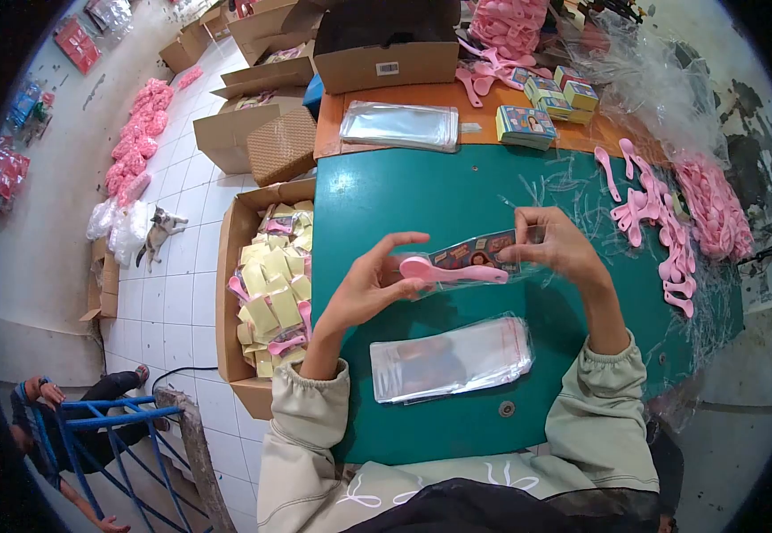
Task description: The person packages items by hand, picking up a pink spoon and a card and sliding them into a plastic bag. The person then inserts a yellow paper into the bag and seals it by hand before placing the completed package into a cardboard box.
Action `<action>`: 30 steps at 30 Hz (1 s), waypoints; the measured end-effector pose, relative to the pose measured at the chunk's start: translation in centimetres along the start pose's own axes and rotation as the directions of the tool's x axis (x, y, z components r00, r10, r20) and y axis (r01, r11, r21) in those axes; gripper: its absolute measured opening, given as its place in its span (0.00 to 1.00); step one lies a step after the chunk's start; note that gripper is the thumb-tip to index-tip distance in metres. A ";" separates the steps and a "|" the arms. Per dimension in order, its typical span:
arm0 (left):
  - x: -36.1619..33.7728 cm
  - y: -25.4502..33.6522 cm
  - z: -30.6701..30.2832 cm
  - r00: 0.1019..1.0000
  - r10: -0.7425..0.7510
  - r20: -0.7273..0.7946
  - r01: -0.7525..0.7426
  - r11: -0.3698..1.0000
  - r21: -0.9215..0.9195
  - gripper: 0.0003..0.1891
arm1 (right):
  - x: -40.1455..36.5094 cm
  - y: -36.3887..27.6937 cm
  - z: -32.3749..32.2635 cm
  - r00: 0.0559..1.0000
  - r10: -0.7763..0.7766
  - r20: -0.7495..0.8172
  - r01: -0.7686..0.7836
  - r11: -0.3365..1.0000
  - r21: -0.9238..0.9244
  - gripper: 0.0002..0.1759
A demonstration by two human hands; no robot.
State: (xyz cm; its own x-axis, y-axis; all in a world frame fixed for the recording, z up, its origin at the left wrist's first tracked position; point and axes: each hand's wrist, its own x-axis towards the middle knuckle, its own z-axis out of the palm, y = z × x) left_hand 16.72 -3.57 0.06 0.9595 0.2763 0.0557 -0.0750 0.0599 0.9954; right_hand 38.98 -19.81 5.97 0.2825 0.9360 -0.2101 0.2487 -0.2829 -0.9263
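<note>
Above the green table, a clear plastic bag (439, 286) holds a pink spoon (457, 272) and a dark printed card (473, 251). My left hand (370, 282) grips the bag's left end by the spoon's bowl, thumb below and index finger stretched out above. With thumb and fingers pinched together, my right hand (557, 244) holds the bag's right end by the card. Just below both hands lies a stack of clear plastic bags (453, 360).
An open carton (226, 355) of packed spoons and cards stands left. Loose pink spoons (639, 204) lie right among plastic scraps. Card stacks (525, 127), more bags (399, 124) and a cardboard box (388, 67) sit at the back. A cat (162, 233) and another person (93, 426) are left.
</note>
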 end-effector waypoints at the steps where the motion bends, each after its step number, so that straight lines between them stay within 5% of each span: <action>1: -0.2 0.3 0.1 0.998 -0.042 -0.042 0.042 0.999 -0.013 0.26 | 0.4 0.9 0.0 0.998 -0.060 0.015 0.060 0.998 0.032 0.14; 4: -0.2 1.0 0.4 0.982 -0.170 -0.078 0.163 0.983 -0.085 0.26 | 0.3 1.0 0.0 0.998 -0.027 0.049 0.016 0.978 0.208 0.13; 7: -0.2 1.1 0.6 0.979 -0.194 -0.067 0.190 0.979 -0.072 0.24 | 0.3 1.3 -0.4 0.997 -0.062 0.040 0.059 0.995 0.079 0.12; 13: 0.0 -1.1 0.4 0.997 -0.066 -0.049 0.064 0.997 -0.044 0.21 | 0.6 1.8 0.9 0.999 -0.047 0.008 0.045 0.984 0.173 0.10; 22: -0.2 -0.2 0.3 0.972 -0.228 -0.061 0.216 0.963 -0.162 0.18 | 0.9 1.9 1.3 0.986 -0.150 -0.077 0.152 0.988 0.018 0.12; 25: -0.3 0.0 0.0 0.957 -0.287 -0.043 0.267 0.928 -0.261 0.17 | 0.7 1.3 1.7 0.995 -0.065 -0.078 0.066 0.998 0.011 0.12; 30: 0.0 -0.9 0.9 0.975 -0.191 -0.109 0.169 0.968 -0.187 0.15 | 0.8 1.4 1.8 0.975 -0.202 -0.087 0.200 0.979 -0.034 0.12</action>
State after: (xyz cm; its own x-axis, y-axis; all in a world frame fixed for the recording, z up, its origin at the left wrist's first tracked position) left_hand 17.00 -4.47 -0.80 0.9206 0.3627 -0.1446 0.0386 0.2839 0.9581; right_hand 37.87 -19.05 3.96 0.3060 0.9520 0.0098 0.3315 -0.0969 -0.9385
